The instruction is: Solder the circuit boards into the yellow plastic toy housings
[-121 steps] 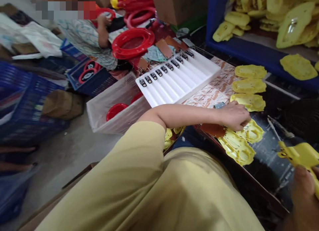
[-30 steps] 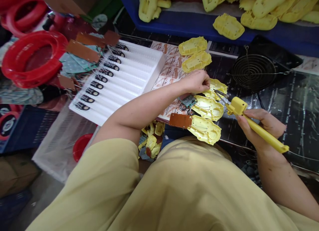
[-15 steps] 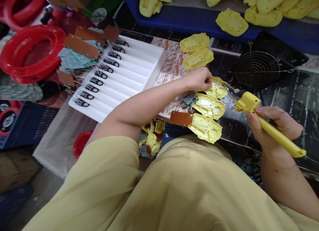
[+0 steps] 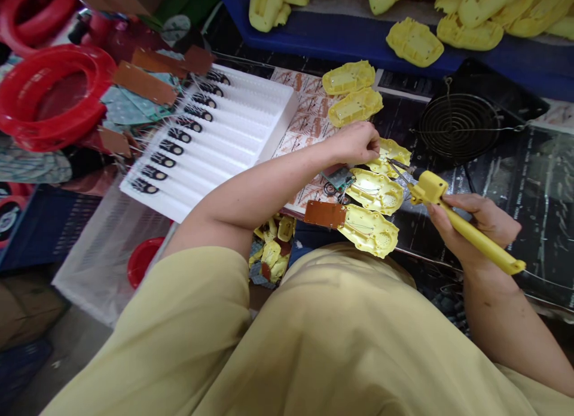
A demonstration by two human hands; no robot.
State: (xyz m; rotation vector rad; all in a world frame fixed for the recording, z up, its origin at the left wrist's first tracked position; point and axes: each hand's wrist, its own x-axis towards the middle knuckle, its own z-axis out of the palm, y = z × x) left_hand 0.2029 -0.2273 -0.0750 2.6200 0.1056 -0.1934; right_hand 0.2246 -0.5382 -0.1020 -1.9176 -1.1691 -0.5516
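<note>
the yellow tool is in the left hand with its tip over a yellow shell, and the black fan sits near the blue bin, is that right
Not quite: the head view shows the yellow tool in the right hand, not the left hand. Its tip is over a yellow shell, and the black fan sits near the blue bin.

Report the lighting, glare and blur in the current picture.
Head view: bright light on the yellow shells near the left hand; head view: patchy sheen on the black work surface; head view: soft edges on the large red ring at left; head view: black fan dim, low in contrast.
</note>
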